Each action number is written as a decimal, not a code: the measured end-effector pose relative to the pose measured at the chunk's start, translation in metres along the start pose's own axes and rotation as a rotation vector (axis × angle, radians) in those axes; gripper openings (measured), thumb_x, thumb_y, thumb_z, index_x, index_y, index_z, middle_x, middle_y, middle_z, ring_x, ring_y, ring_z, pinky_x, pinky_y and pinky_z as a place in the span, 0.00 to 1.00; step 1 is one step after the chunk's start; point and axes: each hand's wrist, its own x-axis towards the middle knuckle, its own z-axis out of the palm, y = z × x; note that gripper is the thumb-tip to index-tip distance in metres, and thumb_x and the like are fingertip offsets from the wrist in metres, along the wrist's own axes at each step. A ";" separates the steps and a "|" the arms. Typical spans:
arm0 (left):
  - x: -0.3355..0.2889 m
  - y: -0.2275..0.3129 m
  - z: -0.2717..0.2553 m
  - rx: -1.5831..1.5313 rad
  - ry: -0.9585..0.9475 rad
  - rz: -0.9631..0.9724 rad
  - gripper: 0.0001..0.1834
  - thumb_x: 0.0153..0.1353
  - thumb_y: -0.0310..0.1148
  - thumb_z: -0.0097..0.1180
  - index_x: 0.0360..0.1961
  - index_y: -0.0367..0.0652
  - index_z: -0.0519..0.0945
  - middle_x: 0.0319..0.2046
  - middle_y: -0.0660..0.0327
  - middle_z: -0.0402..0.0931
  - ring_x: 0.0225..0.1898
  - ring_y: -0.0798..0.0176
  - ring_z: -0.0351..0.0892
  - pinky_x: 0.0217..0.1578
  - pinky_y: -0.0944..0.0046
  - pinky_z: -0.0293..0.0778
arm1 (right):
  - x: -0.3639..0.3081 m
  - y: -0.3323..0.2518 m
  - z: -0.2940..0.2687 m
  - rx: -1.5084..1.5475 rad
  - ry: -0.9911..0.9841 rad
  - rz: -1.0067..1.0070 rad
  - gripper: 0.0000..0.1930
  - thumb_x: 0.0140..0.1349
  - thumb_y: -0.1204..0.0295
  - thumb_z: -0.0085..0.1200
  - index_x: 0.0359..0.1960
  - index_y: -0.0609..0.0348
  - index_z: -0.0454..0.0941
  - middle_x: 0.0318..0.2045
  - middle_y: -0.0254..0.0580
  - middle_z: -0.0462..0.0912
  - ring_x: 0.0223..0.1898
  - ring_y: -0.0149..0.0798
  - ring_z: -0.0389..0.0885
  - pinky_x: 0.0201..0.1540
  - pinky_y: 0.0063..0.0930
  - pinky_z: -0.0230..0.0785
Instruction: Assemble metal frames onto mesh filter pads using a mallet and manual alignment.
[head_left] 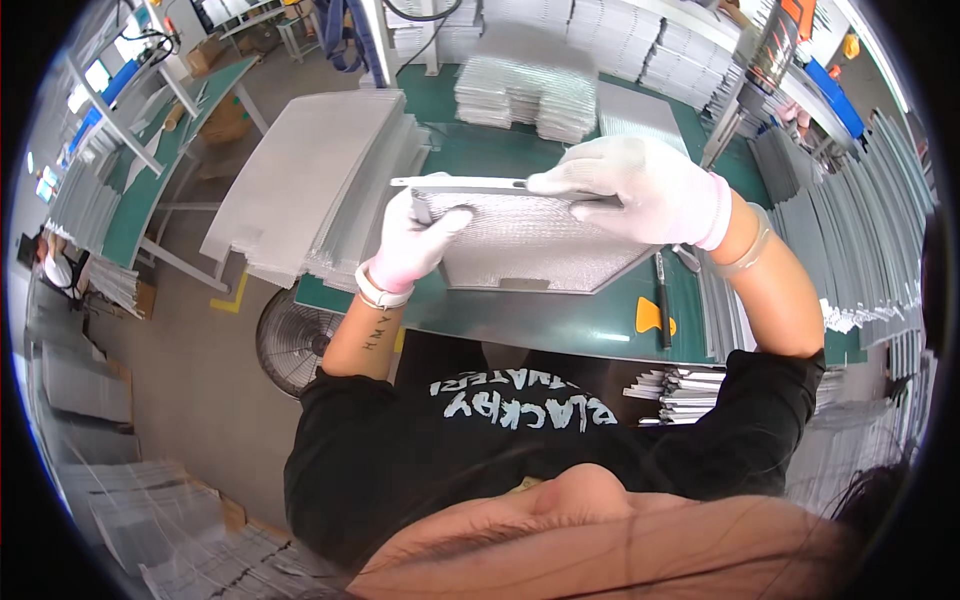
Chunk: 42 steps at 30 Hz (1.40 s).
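A silver panel (540, 245) with a crinkled, foil-like face is tilted up over the green worktable (560, 328). Along its upper edge runs a narrow white strip (465, 184). My left hand (415, 235), in a white glove, is closed round the panel's left edge, thumb on the foil face. The gloved right hand (640, 190) grips the upper edge near its right part, fingers over the strip; the fingertips behind the panel are hidden. To the right of the panel lie a scraper with a yellow blade (652, 315) and a dark-handled tool (663, 300).
Stacked grey sheets (300, 170) stand at the left of the table, with foil pads (525, 80) at the back. Packed panels (840, 240) line the right side. A powered driver (775, 50) hangs at the upper right. A round floor fan (295, 340) sits below left.
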 end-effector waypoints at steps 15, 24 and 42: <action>0.019 -0.010 0.011 0.110 0.509 0.568 0.26 0.49 0.19 0.67 0.48 0.38 0.71 0.45 0.56 0.72 0.39 0.71 0.73 0.38 0.71 0.72 | 0.020 -0.006 0.014 -0.034 0.003 0.064 0.27 0.54 0.80 0.52 0.59 0.55 0.71 0.32 0.49 0.76 0.35 0.52 0.77 0.42 0.39 0.71; 0.021 -0.030 0.007 0.390 0.639 0.547 0.18 0.54 0.22 0.64 0.47 0.35 0.77 0.42 0.56 0.78 0.32 0.72 0.72 0.32 0.73 0.71 | 0.031 0.002 0.019 -0.037 0.011 0.148 0.28 0.53 0.80 0.51 0.60 0.52 0.70 0.33 0.49 0.74 0.36 0.51 0.76 0.43 0.39 0.71; 0.016 -0.015 -0.011 -0.015 0.418 0.355 0.19 0.52 0.17 0.63 0.48 0.37 0.78 0.46 0.62 0.71 0.34 0.77 0.69 0.35 0.77 0.68 | 0.034 -0.005 0.016 -0.094 -0.006 0.086 0.27 0.53 0.79 0.51 0.59 0.55 0.72 0.32 0.48 0.75 0.35 0.50 0.76 0.41 0.38 0.71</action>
